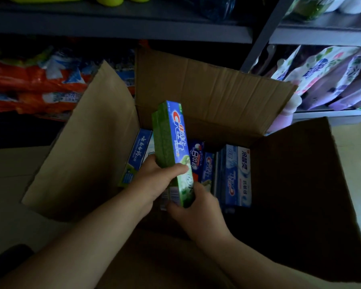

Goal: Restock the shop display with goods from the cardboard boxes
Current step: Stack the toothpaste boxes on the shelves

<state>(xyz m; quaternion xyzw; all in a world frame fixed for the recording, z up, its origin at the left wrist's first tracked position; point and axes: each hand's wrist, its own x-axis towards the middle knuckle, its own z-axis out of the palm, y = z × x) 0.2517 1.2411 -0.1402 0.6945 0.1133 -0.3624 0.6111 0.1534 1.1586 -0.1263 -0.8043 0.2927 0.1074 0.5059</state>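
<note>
**Green toothpaste cartons held over the open box**

We are looking down in a dim shop aisle at a pale floor (10, 163) with grey metal shelving (133, 32) ahead. An open cardboard box (206, 88) stands on the floor, its four flaps folded outward, the matte brown board creased along the far flap.

Much is lost to shadow: the right flap is almost black, the box's near inner wall cannot be made out, and the shelves' upper goods are cut off at the frame's top. On the lower left shelf lie glossy orange and white bags (35, 84); on the right lean soft floral refill pouches (325, 76), with a pink bottle (286, 113) half hidden behind the far flap.

Our left hand (154, 180) grips a stack of green Crest toothpaste cartons (171, 147) around its lower part, thumb across the front, holding it tilted above the box. Our right hand (196, 207) cups the stack's bottom end, fingers curled round it. How many cartons the stack holds we cannot tell. Inside the box, blue and white toothpaste cartons (233, 174) stand packed on end, slim, rectangular and shiny.
</note>
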